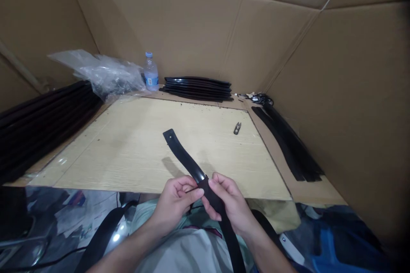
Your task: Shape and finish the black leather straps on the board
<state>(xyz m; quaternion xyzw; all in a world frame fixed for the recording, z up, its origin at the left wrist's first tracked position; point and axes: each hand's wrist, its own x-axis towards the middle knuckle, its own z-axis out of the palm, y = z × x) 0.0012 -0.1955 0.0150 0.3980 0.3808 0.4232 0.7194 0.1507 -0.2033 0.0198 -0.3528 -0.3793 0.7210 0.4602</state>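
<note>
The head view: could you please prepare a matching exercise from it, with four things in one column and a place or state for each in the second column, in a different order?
Things:
1. bottle
2. small snips
3. plastic bag
4. nearest black strip

Places or states:
A. crumpled, beyond the far left part of the pale board
B. between the fingers of the left hand and the right hand
C. standing upright, with a blue cap
D. lying on the board, right of its middle

Right pairs: 1-C, 2-D, 3-A, 4-B.
</note>
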